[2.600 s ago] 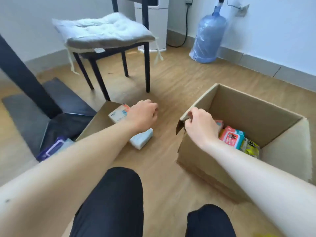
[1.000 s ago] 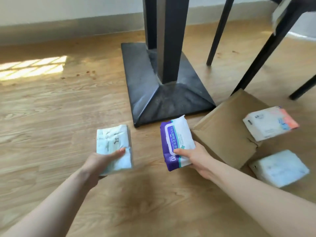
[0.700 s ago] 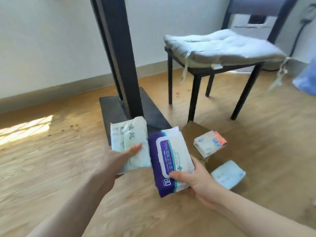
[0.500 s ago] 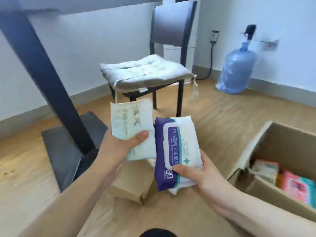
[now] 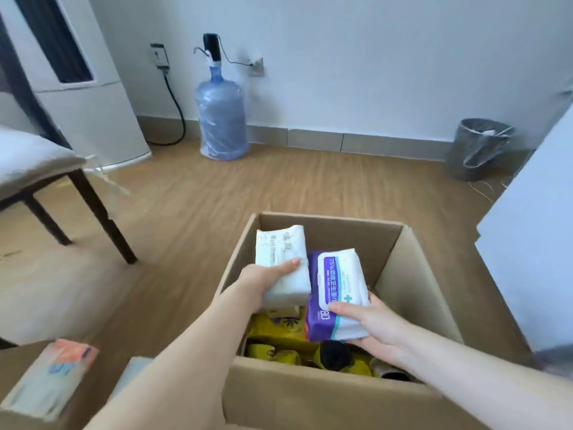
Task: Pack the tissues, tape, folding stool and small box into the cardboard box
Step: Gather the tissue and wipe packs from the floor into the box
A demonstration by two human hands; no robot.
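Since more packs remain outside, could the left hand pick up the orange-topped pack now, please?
Probably not yet: the left hand is full with a white pack over the box; the orange-topped pack lies clear.

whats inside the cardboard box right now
Yellow packets and something dark lie in the cardboard box; both held packs and the near wall cover the rest.

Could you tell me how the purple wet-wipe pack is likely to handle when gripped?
The purple wet-wipe pack looks soft, bulging above the right hand, so it probably gives. Its glossy wrapper may be slippery. One hand carries it, so probably light.
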